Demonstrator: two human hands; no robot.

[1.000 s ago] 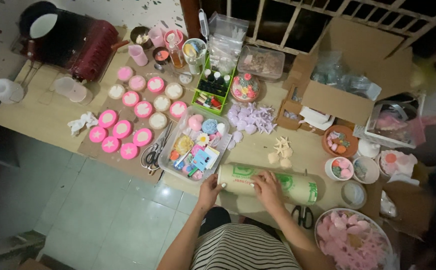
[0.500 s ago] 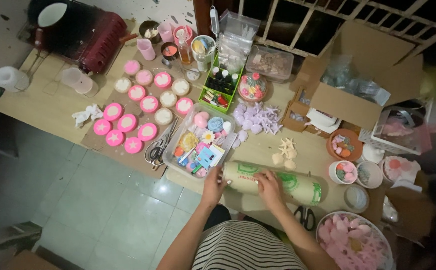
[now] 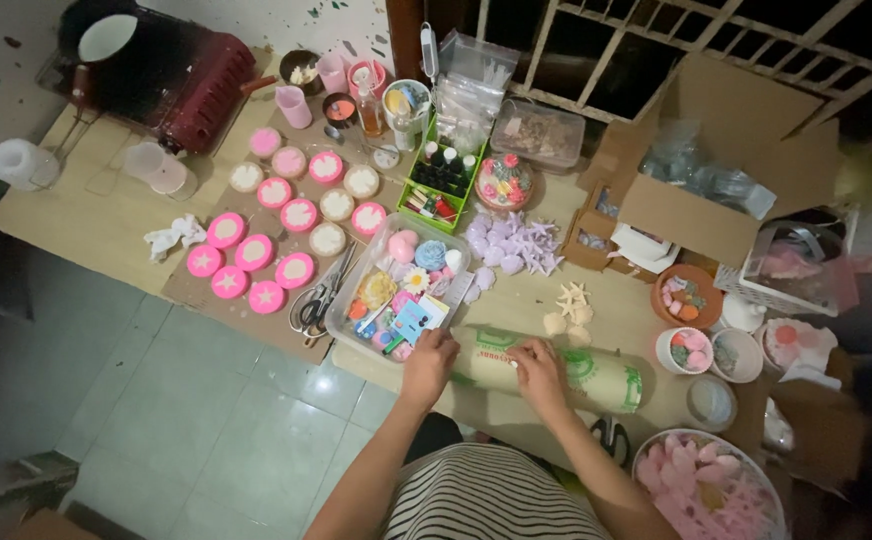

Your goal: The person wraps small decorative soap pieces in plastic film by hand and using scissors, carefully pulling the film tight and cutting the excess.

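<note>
A long roll of clear wrap w/ green print is laid flat along the near edge of the tabletop, directly in front of the person. The left hand is pressed on the roll's left end, fingers curled over it; the right hand is set on the middle, fingertips pinched at what looks like the loose film edge. So both grips are closed on the roll, though whether the film edge is actually caught can't be told.

Handling, as judged: the roll is prob. fairly light but stiff along its length, thanks to an inner core; the outer film is thin, slick and clingy, easily creased. Being round, it can be expected to roll off the edge if let go. It is best steadied at one end w/ a palm while the free edge is picked up w/ fingertips.

The tabletop is a pale wood surface, very crowded: a clear tray of small bits just left of the roll, scissors beside that, pink round moulds on brown card, pale shell shapes just behind the roll, a cardboard box further back at right. A bowl of pink pieces is seen near right. The floor is tiled; a barred window is behind; light is dim.
</note>
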